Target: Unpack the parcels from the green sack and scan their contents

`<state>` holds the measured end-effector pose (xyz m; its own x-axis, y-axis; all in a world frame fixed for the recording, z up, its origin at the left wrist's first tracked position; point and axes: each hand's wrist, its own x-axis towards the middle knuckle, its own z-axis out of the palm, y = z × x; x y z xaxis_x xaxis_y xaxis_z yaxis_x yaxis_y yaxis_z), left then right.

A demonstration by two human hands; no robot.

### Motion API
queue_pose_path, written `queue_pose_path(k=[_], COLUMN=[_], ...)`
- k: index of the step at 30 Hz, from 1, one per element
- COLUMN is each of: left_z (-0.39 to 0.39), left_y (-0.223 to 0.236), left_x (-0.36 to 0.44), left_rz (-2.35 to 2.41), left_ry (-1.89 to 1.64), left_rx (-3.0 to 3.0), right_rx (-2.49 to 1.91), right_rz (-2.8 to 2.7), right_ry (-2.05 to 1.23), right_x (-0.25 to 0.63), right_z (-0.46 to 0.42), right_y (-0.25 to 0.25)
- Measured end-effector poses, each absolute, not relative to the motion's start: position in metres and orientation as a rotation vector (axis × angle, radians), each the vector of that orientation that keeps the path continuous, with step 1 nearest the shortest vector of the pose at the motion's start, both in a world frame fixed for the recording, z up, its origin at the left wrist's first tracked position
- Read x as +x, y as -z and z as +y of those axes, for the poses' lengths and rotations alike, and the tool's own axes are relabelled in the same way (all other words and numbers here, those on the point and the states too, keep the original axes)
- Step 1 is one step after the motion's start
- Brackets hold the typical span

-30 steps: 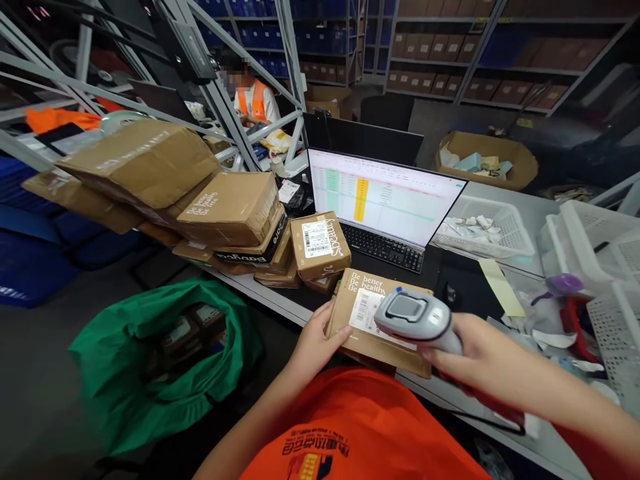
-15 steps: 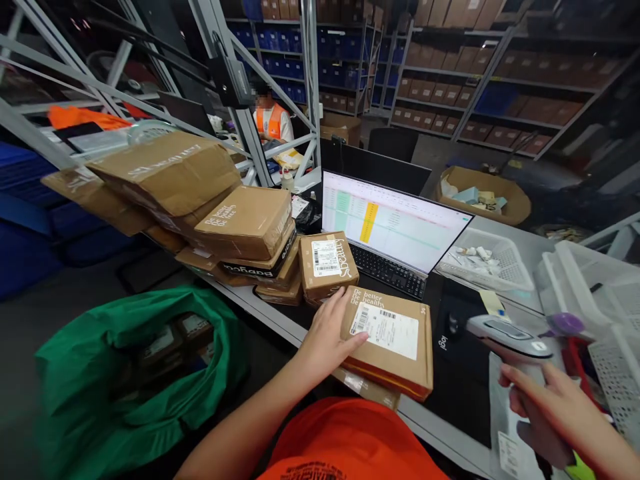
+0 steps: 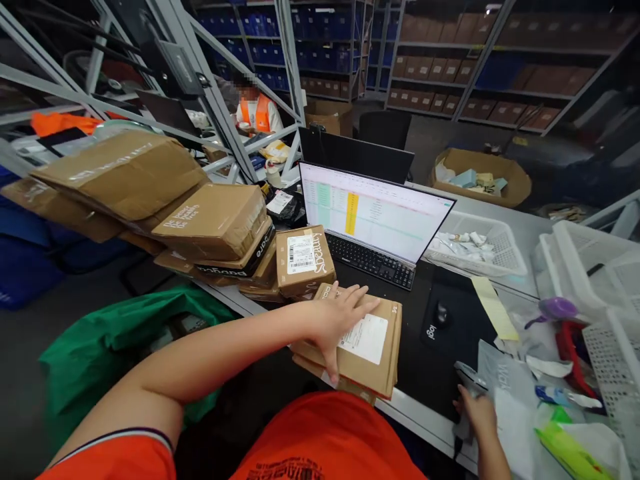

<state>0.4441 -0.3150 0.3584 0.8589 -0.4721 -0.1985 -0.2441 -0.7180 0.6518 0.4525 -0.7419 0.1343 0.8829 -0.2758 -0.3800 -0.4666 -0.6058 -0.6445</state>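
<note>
My left hand (image 3: 336, 325) lies flat with fingers spread on a brown cardboard parcel (image 3: 373, 347) that has a white label, at the front edge of the desk (image 3: 425, 427). A second flat parcel lies under it. My right hand (image 3: 475, 412) is low at the desk's front right, fingers curled around the grey handheld scanner (image 3: 469, 377), which is mostly hidden. A small labelled box (image 3: 304, 259) stands just left of the parcel.
A stack of brown boxes (image 3: 200, 223) leans at the left. A monitor (image 3: 375, 210), keyboard (image 3: 371, 261) and mouse (image 3: 441, 313) sit behind the parcel. White baskets (image 3: 590, 267) stand at the right. A green bag (image 3: 107, 350) lies below left. A person in an orange vest (image 3: 256, 110) sits beyond.
My right hand has carried the scanner away from the parcel's label, right and down to the desk's front edge. My left hand has slid from the parcel's left edge onto its top.
</note>
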Motion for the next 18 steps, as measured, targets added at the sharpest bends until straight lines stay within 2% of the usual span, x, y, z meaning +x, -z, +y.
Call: queue_pose_path(k=[2, 4, 7, 8, 10, 13, 18], left_z=[-0.319, -0.324, -0.330, -0.330, -0.329, -0.323, -0.304], left_y=[-0.361, -0.363, -0.368, -0.370, -0.372, -0.360, -0.288], left_x=[0.435, 0.424, 0.405, 0.398, 0.385, 0.364, 0.334], left_rz=[-0.548, -0.610, -0.729, -0.761, -0.789, -0.743, -0.554], left_ry=[0.435, 0.384, 0.276, 0.191, -0.055, -0.465, -0.981], left_rx=[2.400, 2.416, 2.545, 2.606, 2.710, 2.826, 2.949], right_rx=[-2.306, -2.446, -2.718, -2.745, -2.707, -2.713, -2.766], right_rz=[0.742, 0.805, 0.491, 0.327, 0.151, 0.225, 0.335], right_ry=[-0.306, -0.122, 0.291, 0.330, 0.232, 0.103, 0.122], right_x=[0.453, 0.453, 0.469, 0.482, 0.519, 0.579, 0.630], right_z=[-0.741, -0.737, -0.718, -0.709, -0.692, -0.671, -0.664], right_y=[-0.118, -0.115, -0.129, -0.134, -0.139, -0.125, -0.073])
